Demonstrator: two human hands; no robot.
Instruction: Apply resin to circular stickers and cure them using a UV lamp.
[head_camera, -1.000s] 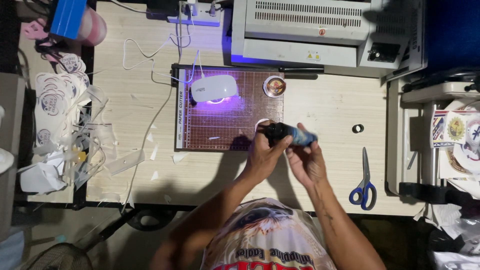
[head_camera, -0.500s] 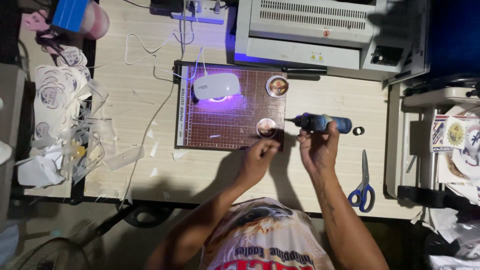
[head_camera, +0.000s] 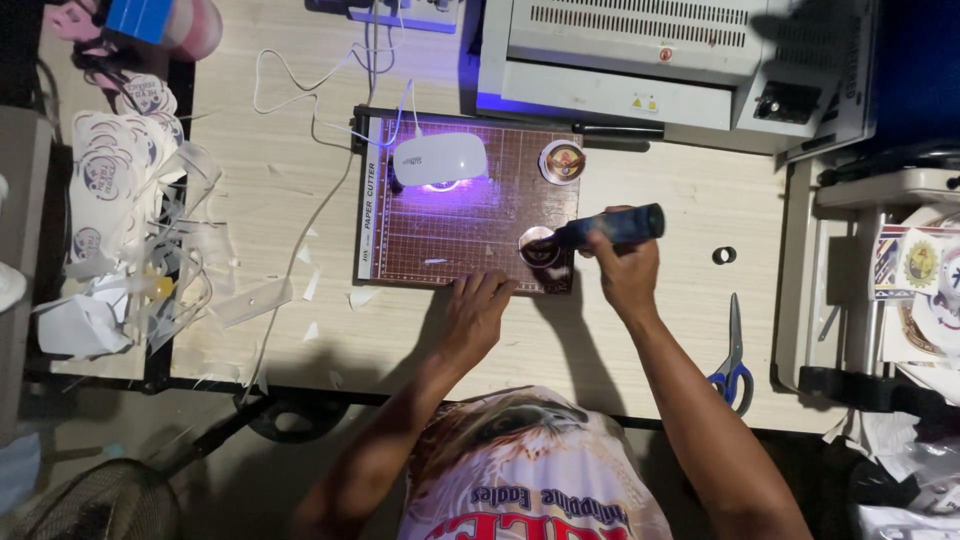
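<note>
From the head view I see my right hand (head_camera: 622, 275) wrapped around a dark blue bottle (head_camera: 612, 227), which lies nearly level with its nozzle pointing to the left. The nozzle tip sits right over a small round badge (head_camera: 538, 246) lying near the lower right corner of the brown gridded cutting mat (head_camera: 470, 225). I cannot tell whether the tip actually touches the badge.

My left hand (head_camera: 476, 313) holds nothing; its fingers are spread loosely and rest flat on the lower edge of the mat, just left of the badge.

A second round badge (head_camera: 562, 161) lies at the upper right corner of the mat, well apart from the first. A white curing lamp (head_camera: 440, 159) stands on the upper part of the mat, casting violet light on the grid beneath it, with a white cable running off toward the top.

On the light wooden tabletop (head_camera: 690, 330), blue-handled scissors (head_camera: 732, 352) lie to the right of my right arm, and a small black ring (head_camera: 724, 255) rests just above them. A grey laminating machine (head_camera: 665, 60) fills the top right. At the far left lies a heap of cut round stickers and paper scraps (head_camera: 120, 230).
</note>
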